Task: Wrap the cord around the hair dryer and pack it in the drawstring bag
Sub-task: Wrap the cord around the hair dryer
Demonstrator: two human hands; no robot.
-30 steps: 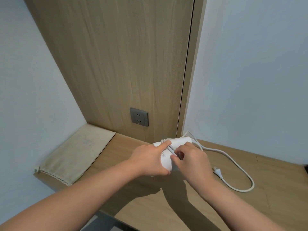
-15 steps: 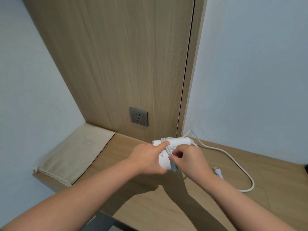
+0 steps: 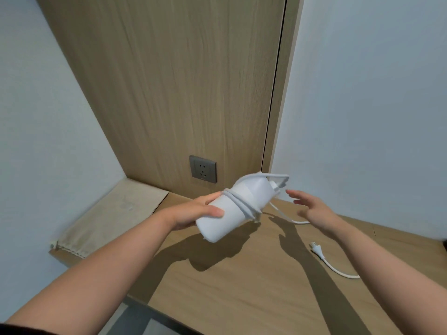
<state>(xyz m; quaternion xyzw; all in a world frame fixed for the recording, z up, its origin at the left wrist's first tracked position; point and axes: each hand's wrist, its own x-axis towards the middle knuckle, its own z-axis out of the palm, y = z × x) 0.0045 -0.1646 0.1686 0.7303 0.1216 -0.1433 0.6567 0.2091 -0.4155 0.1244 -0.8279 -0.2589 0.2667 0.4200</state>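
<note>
My left hand (image 3: 193,211) grips the white hair dryer (image 3: 232,209) by its body and holds it tilted above the wooden desk. Several turns of the white cord (image 3: 242,201) circle its middle, and one loop sticks out past its far end. The rest of the cord trails down to the desk and ends in the plug (image 3: 316,249) lying at the right. My right hand (image 3: 312,206) hovers open just right of the dryer, fingers spread, holding nothing. The beige drawstring bag (image 3: 108,218) lies flat at the desk's left end.
The wooden desk (image 3: 242,286) fills a corner between pale walls. A grey wall socket (image 3: 202,169) sits in the wood panel behind the dryer. The desk's front edge runs across the lower left.
The dryer has been lifted off the desk and tilted by my left hand. My right hand has let go of it and moved to the right, open. More of the cord is taken up.
</note>
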